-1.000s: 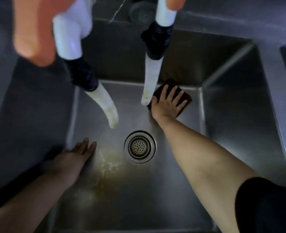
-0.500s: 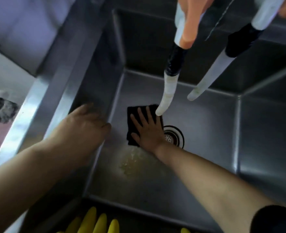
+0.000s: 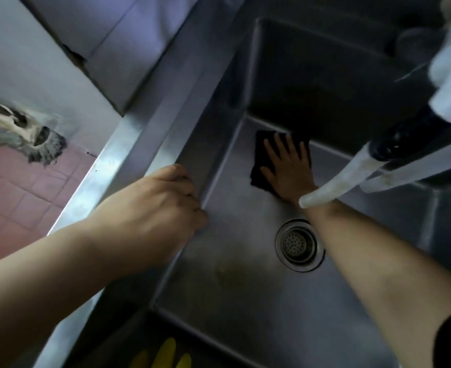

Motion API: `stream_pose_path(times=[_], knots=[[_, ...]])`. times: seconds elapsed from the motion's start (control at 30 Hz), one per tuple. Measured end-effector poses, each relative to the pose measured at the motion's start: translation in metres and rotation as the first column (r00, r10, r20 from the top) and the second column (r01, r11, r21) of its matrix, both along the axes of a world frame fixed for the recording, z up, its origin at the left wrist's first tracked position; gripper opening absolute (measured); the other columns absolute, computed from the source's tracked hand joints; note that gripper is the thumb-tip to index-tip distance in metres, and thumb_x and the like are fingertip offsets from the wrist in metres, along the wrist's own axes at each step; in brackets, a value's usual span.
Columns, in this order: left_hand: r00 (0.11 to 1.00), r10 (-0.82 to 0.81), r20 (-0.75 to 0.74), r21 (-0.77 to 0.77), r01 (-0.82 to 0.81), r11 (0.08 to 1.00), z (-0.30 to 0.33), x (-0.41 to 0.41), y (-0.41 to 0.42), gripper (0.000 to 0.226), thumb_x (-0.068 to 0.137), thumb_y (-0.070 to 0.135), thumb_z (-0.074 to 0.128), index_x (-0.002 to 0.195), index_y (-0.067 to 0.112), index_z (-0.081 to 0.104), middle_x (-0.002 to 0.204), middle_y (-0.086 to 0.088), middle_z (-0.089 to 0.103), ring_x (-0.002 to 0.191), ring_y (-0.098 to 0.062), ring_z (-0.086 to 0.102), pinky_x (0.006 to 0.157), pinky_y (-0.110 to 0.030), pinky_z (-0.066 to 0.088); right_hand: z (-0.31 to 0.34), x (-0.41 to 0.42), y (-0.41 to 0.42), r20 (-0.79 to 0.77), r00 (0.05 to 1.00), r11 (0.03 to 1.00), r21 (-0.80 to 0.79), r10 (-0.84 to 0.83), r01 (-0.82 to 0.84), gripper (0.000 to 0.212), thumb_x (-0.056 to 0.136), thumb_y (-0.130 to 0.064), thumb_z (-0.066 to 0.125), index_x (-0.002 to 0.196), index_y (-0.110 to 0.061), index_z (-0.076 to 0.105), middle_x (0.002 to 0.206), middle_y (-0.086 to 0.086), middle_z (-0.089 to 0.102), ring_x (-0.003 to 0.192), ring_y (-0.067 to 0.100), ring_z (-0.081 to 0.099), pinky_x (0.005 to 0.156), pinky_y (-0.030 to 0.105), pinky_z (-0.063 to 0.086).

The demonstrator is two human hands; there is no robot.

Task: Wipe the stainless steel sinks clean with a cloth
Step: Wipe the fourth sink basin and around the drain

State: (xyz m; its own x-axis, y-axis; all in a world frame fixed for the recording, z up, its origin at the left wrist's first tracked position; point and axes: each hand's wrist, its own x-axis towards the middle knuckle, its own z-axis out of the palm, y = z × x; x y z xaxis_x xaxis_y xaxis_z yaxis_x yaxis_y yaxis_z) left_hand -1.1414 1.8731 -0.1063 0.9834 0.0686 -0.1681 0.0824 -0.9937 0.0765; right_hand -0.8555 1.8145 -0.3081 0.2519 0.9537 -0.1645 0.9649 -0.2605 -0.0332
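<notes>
The right hand (image 3: 289, 168) lies flat, fingers spread, pressing the dark cloth (image 3: 261, 166) onto the sink (image 3: 245, 301) floor at the far left corner, against the back wall. The left hand (image 3: 152, 208) is curled over the left rim. Step in hand: wiping the floor. Next, probably sweep toward the drain (image 3: 298, 244) and the stain (image 3: 227, 272) near it; open floor lies there, though the hose (image 3: 335, 187) hangs above.

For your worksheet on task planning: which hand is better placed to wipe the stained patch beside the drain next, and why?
Right. The right hand lies flat on the dark cloth on the sink floor, near the stain. The left hand grips the sink rim, with no cloth.
</notes>
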Motion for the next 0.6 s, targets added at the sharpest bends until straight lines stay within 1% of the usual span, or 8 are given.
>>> stream_pose_path(times=[0.07, 0.17, 0.23, 0.4, 0.47, 0.53, 0.6], knots=[[0.999, -0.007, 0.034, -0.008, 0.008, 1.0, -0.003, 0.0, 0.001, 0.013, 0.08, 0.019, 0.052, 0.07, 0.026, 0.055, 0.067, 0.004, 0.059, 0.073, -0.025, 0.054, 0.082, -0.037, 0.042, -0.003, 0.005, 0.019, 0.055, 0.997, 0.998, 0.005, -0.059, 0.059, 0.064, 0.097, -0.048, 0.03, 0.151, -0.024, 0.005, 0.16, 0.004, 0.002, 0.146, 0.026, -0.004, 0.114, 0.045, -0.005], [0.998, -0.007, 0.062, 0.01, 0.006, 1.0, -0.005, -0.002, 0.005, 0.013, 0.08, 0.017, 0.054, 0.07, 0.026, 0.055, 0.067, 0.004, 0.058, 0.073, -0.026, 0.054, 0.082, -0.038, 0.042, -0.01, -0.007, 0.031, 0.065, 0.99, 0.992, -0.019, -0.125, 0.127, 0.065, 0.097, -0.049, 0.025, 0.151, -0.025, 0.0, 0.16, 0.004, -0.004, 0.145, 0.026, -0.01, 0.113, 0.047, -0.011], [0.997, -0.004, 0.072, 0.016, 0.002, 1.0, -0.006, -0.003, 0.005, 0.014, 0.08, 0.016, 0.053, 0.07, 0.025, 0.057, 0.068, 0.004, 0.059, 0.074, -0.026, 0.054, 0.082, -0.039, 0.043, -0.013, -0.017, 0.034, 0.046, 0.99, 0.991, -0.03, -0.13, 0.131, 0.066, 0.096, -0.049, 0.024, 0.151, -0.025, -0.003, 0.159, 0.006, -0.006, 0.145, 0.027, -0.013, 0.111, 0.048, -0.015], [0.999, -0.012, 0.032, 0.095, 0.009, 0.995, -0.003, -0.001, 0.003, 0.013, 0.077, 0.019, 0.053, 0.075, 0.024, 0.064, 0.074, 0.004, 0.065, 0.081, -0.026, 0.059, 0.091, -0.036, 0.039, -0.013, -0.068, 0.018, -0.037, 0.999, 1.0, -0.008, 0.011, -0.011, 0.066, 0.096, -0.048, 0.025, 0.151, -0.024, -0.002, 0.159, 0.006, -0.005, 0.145, 0.025, -0.011, 0.109, 0.045, -0.021], [1.0, -0.002, 0.018, 0.127, 0.0, 0.992, -0.001, -0.001, 0.001, 0.016, 0.077, 0.019, 0.052, 0.076, 0.025, 0.066, 0.077, 0.003, 0.068, 0.084, -0.025, 0.062, 0.093, -0.036, 0.039, -0.012, -0.095, 0.002, -0.06, 0.996, 0.997, -0.02, 0.068, -0.069, 0.067, 0.095, -0.048, 0.027, 0.151, -0.024, -0.001, 0.159, 0.007, -0.005, 0.145, 0.026, -0.011, 0.11, 0.045, -0.02], [1.0, 0.009, 0.014, 0.125, -0.01, 0.992, 0.001, 0.0, 0.0, 0.022, 0.08, 0.02, 0.046, 0.078, 0.025, 0.067, 0.081, 0.002, 0.069, 0.086, -0.025, 0.062, 0.094, -0.036, 0.038, -0.011, -0.12, -0.014, -0.084, 0.989, 0.991, -0.031, 0.124, -0.127, 0.068, 0.095, -0.047, 0.028, 0.151, -0.022, -0.001, 0.159, 0.008, -0.005, 0.145, 0.027, -0.011, 0.111, 0.046, -0.018], [1.0, 0.014, 0.004, 0.115, -0.014, 0.993, 0.001, -0.001, -0.001, 0.029, 0.081, 0.023, 0.039, 0.085, 0.026, 0.068, 0.086, 0.004, 0.069, 0.091, -0.023, 0.061, 0.096, -0.034, 0.036, -0.011, -0.141, -0.032, -0.112, 0.977, 0.982, -0.035, 0.181, -0.186, 0.067, 0.096, -0.048, 0.027, 0.151, -0.02, 0.0, 0.159, 0.009, -0.005, 0.145, 0.028, -0.012, 0.111, 0.047, -0.02]])
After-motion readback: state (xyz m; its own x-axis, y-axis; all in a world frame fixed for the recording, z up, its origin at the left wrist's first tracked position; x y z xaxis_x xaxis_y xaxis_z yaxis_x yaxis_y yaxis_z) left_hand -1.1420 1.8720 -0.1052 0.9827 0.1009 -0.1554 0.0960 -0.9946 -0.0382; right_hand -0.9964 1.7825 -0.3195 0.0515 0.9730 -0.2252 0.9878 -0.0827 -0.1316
